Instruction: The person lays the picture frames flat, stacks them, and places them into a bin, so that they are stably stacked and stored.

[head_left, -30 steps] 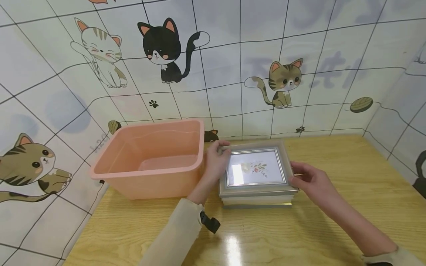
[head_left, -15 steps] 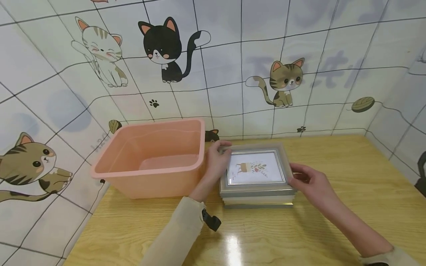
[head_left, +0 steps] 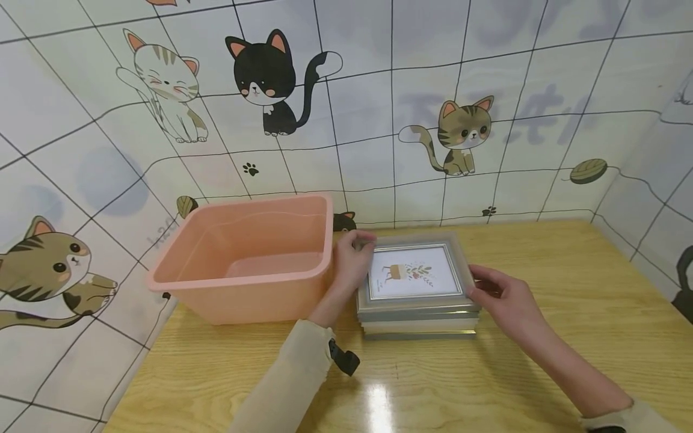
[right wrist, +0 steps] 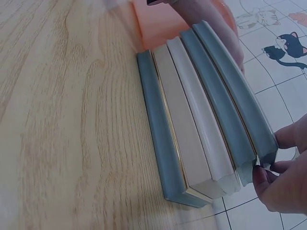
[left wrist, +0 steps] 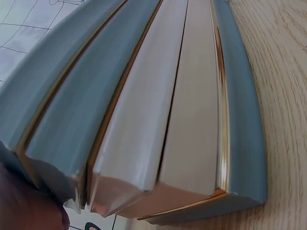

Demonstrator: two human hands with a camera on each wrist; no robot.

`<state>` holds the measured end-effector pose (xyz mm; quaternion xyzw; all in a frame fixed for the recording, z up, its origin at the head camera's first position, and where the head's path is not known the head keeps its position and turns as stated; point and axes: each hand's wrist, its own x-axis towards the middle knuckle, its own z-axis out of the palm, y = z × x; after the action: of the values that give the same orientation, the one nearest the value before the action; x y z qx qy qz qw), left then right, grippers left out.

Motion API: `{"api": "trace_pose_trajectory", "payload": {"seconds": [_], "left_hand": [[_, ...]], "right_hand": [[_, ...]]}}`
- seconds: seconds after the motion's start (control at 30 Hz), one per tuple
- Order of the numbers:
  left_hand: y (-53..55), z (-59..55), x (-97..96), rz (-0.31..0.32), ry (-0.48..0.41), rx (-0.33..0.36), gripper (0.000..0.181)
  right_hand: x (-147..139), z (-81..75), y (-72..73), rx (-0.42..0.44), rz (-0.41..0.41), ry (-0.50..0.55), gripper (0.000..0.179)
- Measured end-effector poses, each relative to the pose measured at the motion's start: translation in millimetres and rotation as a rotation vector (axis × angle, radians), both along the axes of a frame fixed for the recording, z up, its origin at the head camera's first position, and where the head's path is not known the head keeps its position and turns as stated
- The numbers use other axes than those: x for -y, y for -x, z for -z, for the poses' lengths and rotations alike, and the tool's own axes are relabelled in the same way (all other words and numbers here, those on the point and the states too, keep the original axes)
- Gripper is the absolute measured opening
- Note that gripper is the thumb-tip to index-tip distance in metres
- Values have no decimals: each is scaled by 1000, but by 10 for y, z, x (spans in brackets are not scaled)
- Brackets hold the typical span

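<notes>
A silver-rimmed picture frame, with a plant drawing behind its glass, lies face up on top of a stack of several picture frames. My left hand holds its far left corner, the thumb over the rim. At the right edge my right hand pinches the same frame between thumb and fingers. In the right wrist view, the right fingers grip the corner of the top frame. Seen from the side in the left wrist view, blue-grey and whitish frame edges alternate with thin gold lines.
A pink plastic basin stands left of the stack, right beside my left forearm. Behind the wooden table rises a wall covering with cartoon cats. A dark object shows at the far right edge.
The top frame has lowered slightly and sits more evenly over the stack. The glare has left its glass, so more of the drawing shows. Both hands have stayed at its sides.
</notes>
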<state>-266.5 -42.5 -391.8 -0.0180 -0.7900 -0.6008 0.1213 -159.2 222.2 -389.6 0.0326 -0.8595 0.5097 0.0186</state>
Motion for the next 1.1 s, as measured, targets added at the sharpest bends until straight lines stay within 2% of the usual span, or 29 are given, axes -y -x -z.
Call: {"api": "trace_pose_trajectory", "payload": {"seconds": [0.33, 0.47, 0.7, 0.83, 0.97, 1.1], "left_hand": [[23, 41, 9, 1, 47, -8, 18], [22, 21, 5, -5, 77, -20, 19], [3, -33, 18, 20, 60, -49, 21], [-32, -51, 40, 34, 105, -52, 24], [-77, -63, 42, 58, 189, -115, 27], [-158, -134, 3, 104, 281, -228, 30]], "right_hand": [[-16, 71, -37, 8, 23, 42, 55], [-34, 81, -24, 3, 17, 69, 54], [-64, 65, -8, -20, 13, 110, 53], [-80, 58, -8, -6, 6, 119, 55], [-106, 45, -9, -24, 0, 138, 52], [-127, 13, 6, -83, 5, 143, 48]]}}
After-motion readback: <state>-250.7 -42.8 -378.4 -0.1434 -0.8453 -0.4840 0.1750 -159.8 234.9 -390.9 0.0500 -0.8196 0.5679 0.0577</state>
